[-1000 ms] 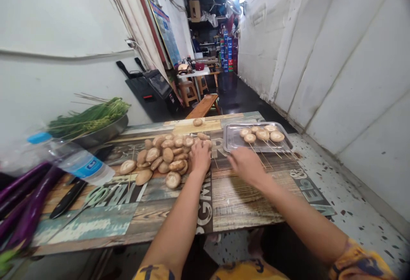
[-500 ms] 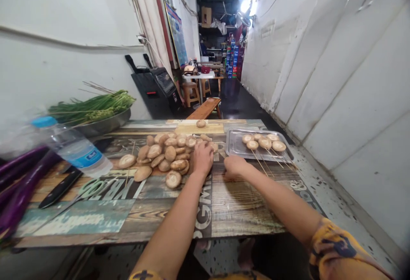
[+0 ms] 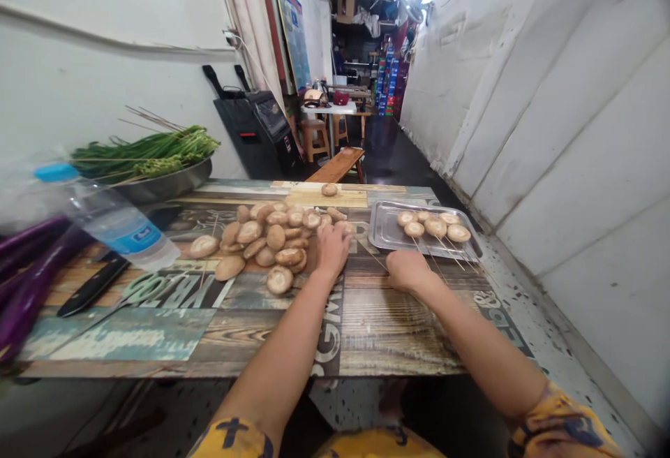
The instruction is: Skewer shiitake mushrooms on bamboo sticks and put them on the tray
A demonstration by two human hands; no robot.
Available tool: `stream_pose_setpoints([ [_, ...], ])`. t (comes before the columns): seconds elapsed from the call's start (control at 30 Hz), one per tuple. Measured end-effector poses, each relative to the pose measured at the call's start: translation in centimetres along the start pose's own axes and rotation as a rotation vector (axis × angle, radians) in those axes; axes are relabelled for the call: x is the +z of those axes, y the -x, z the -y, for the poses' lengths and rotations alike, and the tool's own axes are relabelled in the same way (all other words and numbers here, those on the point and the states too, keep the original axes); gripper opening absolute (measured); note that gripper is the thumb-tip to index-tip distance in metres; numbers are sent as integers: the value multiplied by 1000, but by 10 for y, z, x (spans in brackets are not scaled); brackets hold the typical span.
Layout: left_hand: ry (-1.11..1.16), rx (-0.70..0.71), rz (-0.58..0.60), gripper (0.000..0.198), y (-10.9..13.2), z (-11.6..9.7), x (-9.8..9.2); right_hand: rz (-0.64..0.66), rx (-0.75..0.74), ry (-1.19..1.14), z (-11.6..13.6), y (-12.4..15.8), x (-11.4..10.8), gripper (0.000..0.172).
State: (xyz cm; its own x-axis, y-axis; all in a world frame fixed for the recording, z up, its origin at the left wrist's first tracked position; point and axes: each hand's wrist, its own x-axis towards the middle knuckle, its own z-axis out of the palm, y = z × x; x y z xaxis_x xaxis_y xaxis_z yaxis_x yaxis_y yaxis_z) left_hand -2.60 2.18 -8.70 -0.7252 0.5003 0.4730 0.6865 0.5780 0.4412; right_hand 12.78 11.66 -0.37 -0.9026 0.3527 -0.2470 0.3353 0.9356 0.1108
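Observation:
My left hand (image 3: pixel 332 250) is at the right edge of a heap of brown mushrooms (image 3: pixel 276 237), its fingers closed around a mushroom (image 3: pixel 345 227) that is partly hidden. My right hand (image 3: pixel 408 271) is a fist holding a thin bamboo skewer (image 3: pixel 373 255), whose length slants up and left toward that mushroom. Whether the tip is inside the mushroom I cannot tell. Just beyond my right hand, a metal tray (image 3: pixel 384 226) carries several skewered mushrooms (image 3: pixel 435 226), their sticks poking over its near edge.
At the left lie a water bottle (image 3: pixel 123 231), a black-handled knife (image 3: pixel 93 286), green-handled scissors (image 3: pixel 140 287) and purple eggplants (image 3: pixel 45 290). Behind them stands a metal bowl (image 3: pixel 172 179) of green vegetables. One lone mushroom (image 3: pixel 329 190) sits near the table's far edge.
My right hand has moved slightly right, away from my left hand, and more of the skewer shows between them. My left hand stays at the mushroom. The view has tilted down slightly.

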Motion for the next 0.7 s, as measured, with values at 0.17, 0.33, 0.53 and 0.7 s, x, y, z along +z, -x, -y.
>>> stream_pose_setpoints([
  [0.17, 132, 31, -65, 12, -1, 1, 4, -6, 5, 23, -6, 18, 11, 30],
  [0.33, 266, 52, -44, 5, 0, -2, 3, -105, 18, -29, -1, 13, 22, 33],
  [0.53, 476, -21, -12, 39, 1, -8, -4, -112, 7, -128, -7, 9, 25, 26],
  [0.7, 639, -131, 26, 23, 0, -11, -7, -184, -27, -262, -11, 4, 31, 32],
])
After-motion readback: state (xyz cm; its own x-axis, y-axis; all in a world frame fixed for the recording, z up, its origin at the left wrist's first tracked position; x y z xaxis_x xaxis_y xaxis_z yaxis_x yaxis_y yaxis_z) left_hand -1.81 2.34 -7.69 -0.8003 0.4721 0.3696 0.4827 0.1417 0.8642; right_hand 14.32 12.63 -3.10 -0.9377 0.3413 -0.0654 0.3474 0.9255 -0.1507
